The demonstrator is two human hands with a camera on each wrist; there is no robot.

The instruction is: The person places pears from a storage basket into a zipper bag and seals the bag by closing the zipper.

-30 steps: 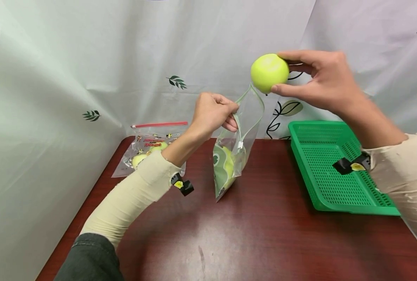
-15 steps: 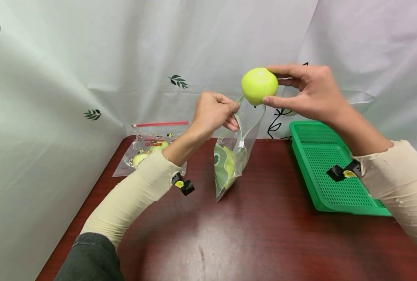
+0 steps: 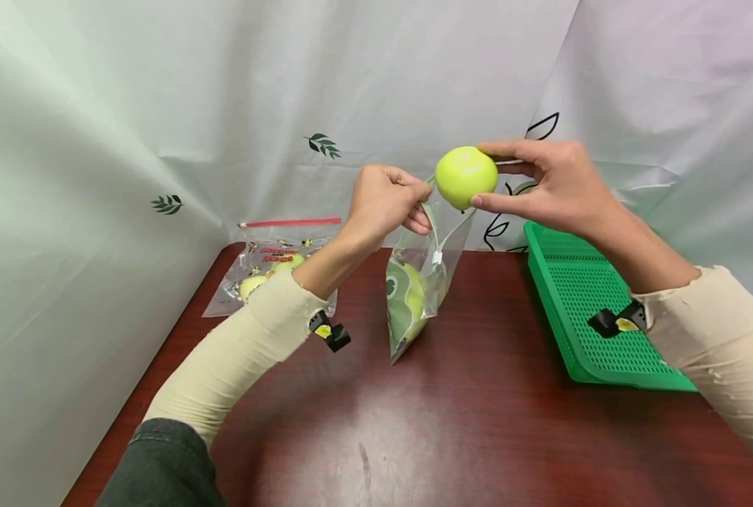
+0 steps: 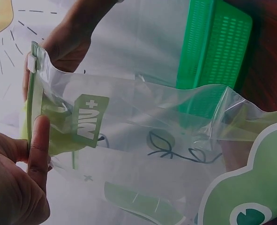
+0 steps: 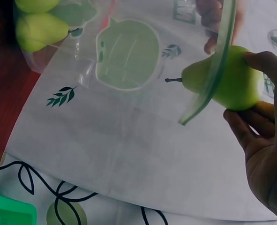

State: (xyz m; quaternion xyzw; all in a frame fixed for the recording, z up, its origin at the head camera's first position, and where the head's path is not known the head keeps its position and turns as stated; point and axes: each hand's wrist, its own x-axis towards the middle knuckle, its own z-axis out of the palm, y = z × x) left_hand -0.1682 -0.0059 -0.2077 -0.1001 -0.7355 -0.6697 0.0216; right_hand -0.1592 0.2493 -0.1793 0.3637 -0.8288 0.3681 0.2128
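Note:
My left hand (image 3: 385, 208) pinches the green-trimmed rim of a clear slider zip bag (image 3: 408, 320), which hangs upright with its bottom at the table and its mouth spread. Green pears (image 5: 42, 30) lie low inside it. My right hand (image 3: 554, 183) grips another green pear (image 3: 466, 177) by its fat end, thumb on one side and fingers on the other. This pear is at the bag's mouth, stem down; in the right wrist view its narrow end (image 5: 194, 75) passes behind the green zip strip (image 5: 222, 51). The left wrist view shows it partly through the clear plastic.
A second zip bag (image 3: 262, 271) with a red zip strip (image 3: 300, 222) lies at the back left with yellow-green fruit in it. On the right stands a green perforated basket (image 3: 585, 310). A white printed cloth (image 3: 256, 105) hangs behind the dark red table (image 3: 446, 415).
My right hand has moved down and left with the pear, bringing it from above the bag to its mouth. My left hand and the bag have barely moved.

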